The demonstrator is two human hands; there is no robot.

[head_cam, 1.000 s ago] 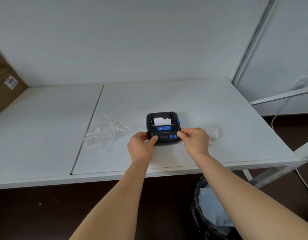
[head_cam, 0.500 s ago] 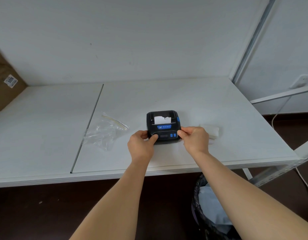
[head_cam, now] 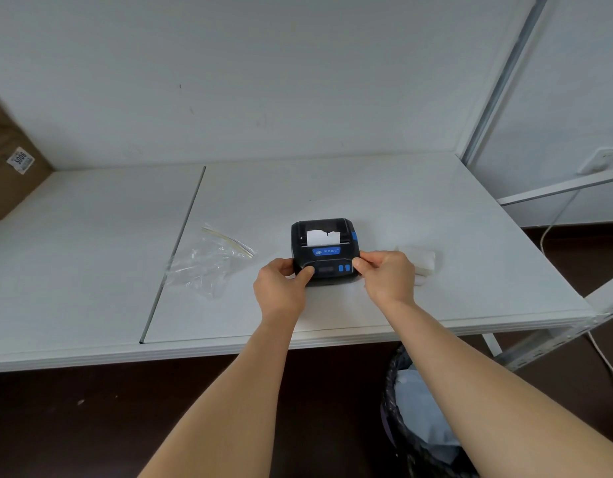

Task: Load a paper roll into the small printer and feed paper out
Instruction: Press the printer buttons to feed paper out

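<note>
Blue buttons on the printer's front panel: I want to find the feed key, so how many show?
2. Both blue buttons sit side by side at the panel's right end, beside the right hand. The left hand thumb covers the left end, so another may be hidden.

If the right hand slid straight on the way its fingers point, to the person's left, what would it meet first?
The printer: the right hand already touches its front right corner, so it would push the body. Beyond it, the left hand holds the opposite corner. Depth looks consistent, since both hands rest at table level.
</note>
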